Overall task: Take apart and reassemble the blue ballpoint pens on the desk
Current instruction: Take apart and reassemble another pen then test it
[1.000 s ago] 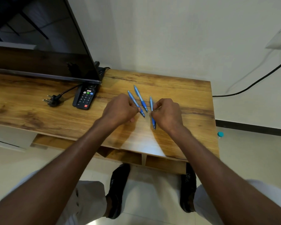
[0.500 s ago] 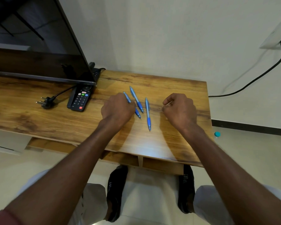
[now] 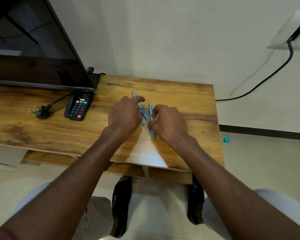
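On the wooden table (image 3: 180, 94), near its right end, three blue pens lie side by side, slanting from upper left to lower right. The left hand (image 3: 124, 115) rests over the two left pens: its index finger is stretched forward and lies across the upper part of the middle pen (image 3: 143, 113), while the other fingers curl down toward the table. The left pen (image 3: 142, 123) is almost wholly hidden under that hand, only its lower tip showing beside the palm. Whether the hand grips either pen cannot be told. The right hand (image 3: 169, 124) sits just beside the right pen (image 3: 151, 111), fingers curled, with thumb and fingertips down at the pen's lower half; they seem to pinch it, though the contact is partly hidden. The pen's tip pokes out below the hand.

Farther left on the table lie a black remote (image 3: 78, 106) and a loose plug (image 3: 41, 111), in front of a dark screen (image 3: 33, 49). A small bottle (image 3: 225, 142) stands on the floor to the table's right.
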